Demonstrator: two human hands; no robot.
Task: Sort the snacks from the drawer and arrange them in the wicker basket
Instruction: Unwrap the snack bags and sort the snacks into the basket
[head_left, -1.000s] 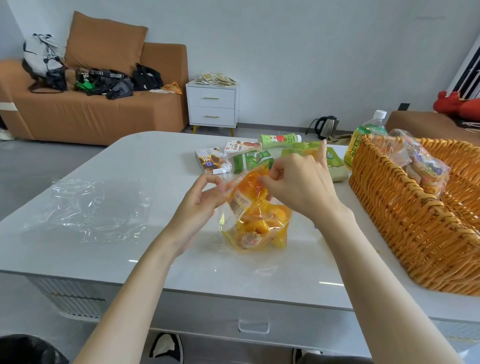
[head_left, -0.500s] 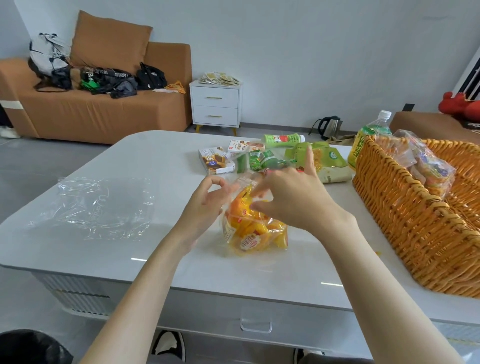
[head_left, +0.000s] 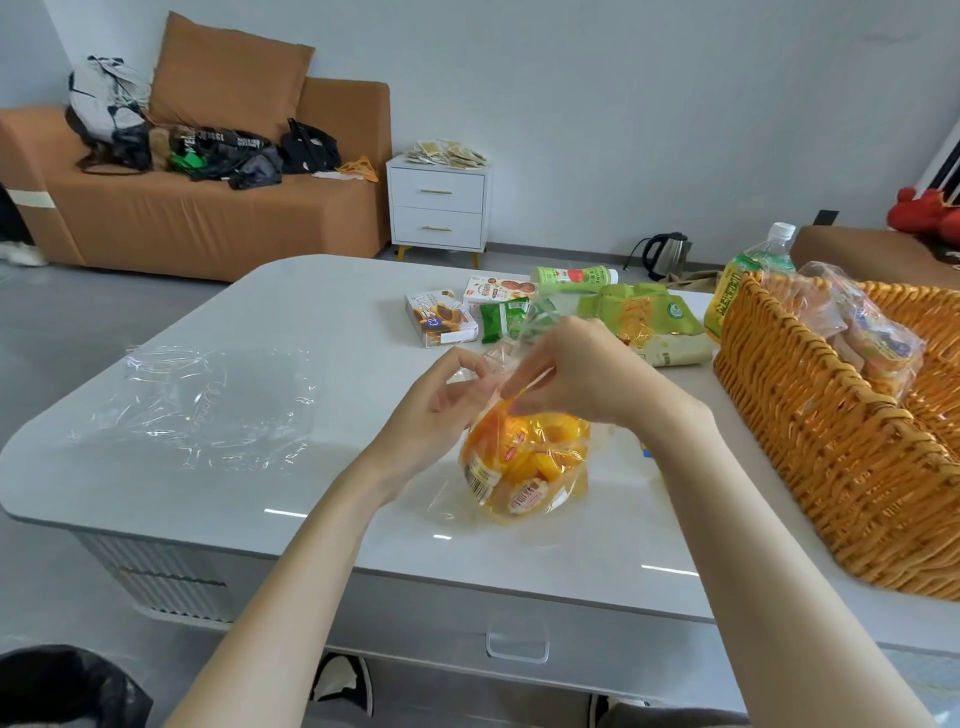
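**Head cam: a two-handed pinch**

Head cam looks down on a pale grey glossy table (head_left: 322, 322). Front-middle of it sits a clear plastic bag stuffed w/ orange and yellow snack packs (head_left: 524, 467), its bottom on the tabletop and its top gathered upward. The person's left hand (head_left: 447, 405) and right hand (head_left: 587, 374) meet right above it. Both pinch the bunched film at the bag's neck, fingers curled in. Which finger holds which fold, can't tell, too much glare + overlap.

On the right, a big orange-brown wicker basket (head_left: 831, 441) stands on the table, near the bag but not touching it. Inside, against the basket's left wall, leans a clear bag of wrapped snacks w/ orange and purple prints (head_left: 857, 332). Just behind the basket's far-left corner stands a plastic bottle w/ a yellow-green label and white cap (head_left: 737, 291).

Further back on the table there's a loose bunch:
- a brown and white flat box (head_left: 439, 325)
- a white carton w/ nut pics (head_left: 496, 291)
- a small green packet (head_left: 501, 319)
- a light green bottle lying on its side (head_left: 574, 275)
- a green and yellow pouch (head_left: 644, 317)

On the left side of the table lies a crumpled sheet of clear film (head_left: 208, 405), well apart from both hands.

Under the front edge is a drawer front w/ a clear handle (head_left: 517, 644). In the bkgd, an orange-brown sofa (head_left: 208, 223) w/ bags piled on it, a white two-drawer nightstand (head_left: 439, 208) and a black kettle (head_left: 665, 254) on the floor.
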